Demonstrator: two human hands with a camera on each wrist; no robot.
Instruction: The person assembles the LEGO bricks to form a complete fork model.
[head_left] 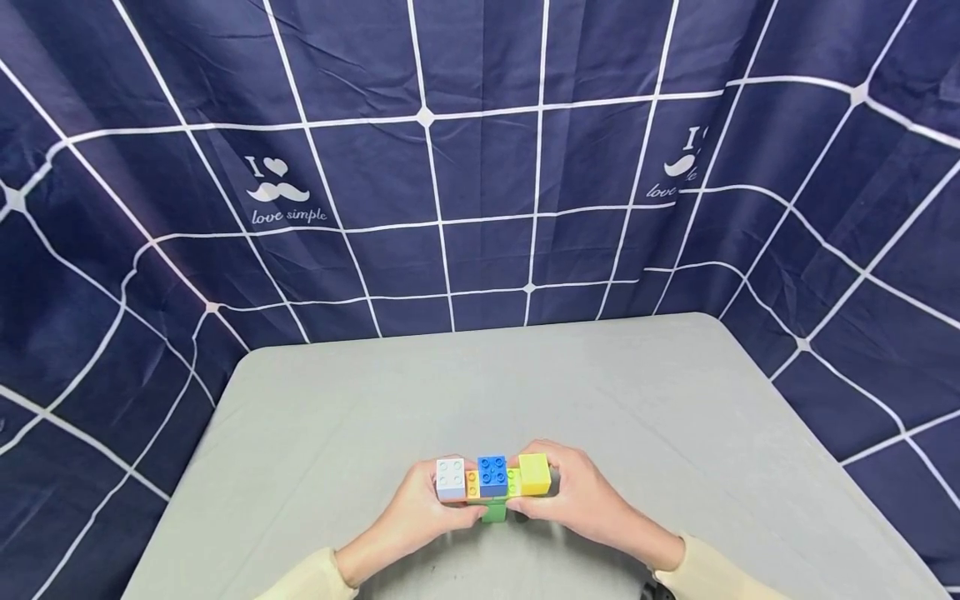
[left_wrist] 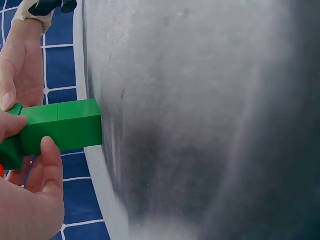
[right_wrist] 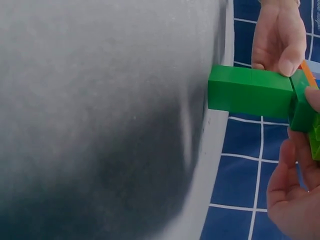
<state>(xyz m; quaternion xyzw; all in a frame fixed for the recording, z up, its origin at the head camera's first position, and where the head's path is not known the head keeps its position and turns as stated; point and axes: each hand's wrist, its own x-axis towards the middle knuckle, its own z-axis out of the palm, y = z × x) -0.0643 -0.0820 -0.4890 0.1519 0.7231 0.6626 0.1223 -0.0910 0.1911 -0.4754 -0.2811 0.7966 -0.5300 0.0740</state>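
Observation:
A toy brick structure stands upright on the table, gripped from both sides. Its green column (left_wrist: pixel 75 125) meets the tabletop at the foot and carries a wider row with orange and lime-green parts. On top sit a white brick (head_left: pixel 450 473), a blue brick (head_left: pixel 492 472) and a yellow brick (head_left: pixel 534 472), spaced apart, with studs showing between them. My left hand (head_left: pixel 422 502) curls round the left end, its thumb at the front near the green part. Round the right end curls my right hand (head_left: pixel 583 502), thumb also in front. The palms hide parts of the row.
The grey table (head_left: pixel 360 400) spreads out around the hands, with rounded far corners. Dark blue curtains (head_left: pixel 480 167) with white lines hang behind it and along both sides. Something small and black (head_left: pixel 657 591) shows by the right sleeve at the bottom edge.

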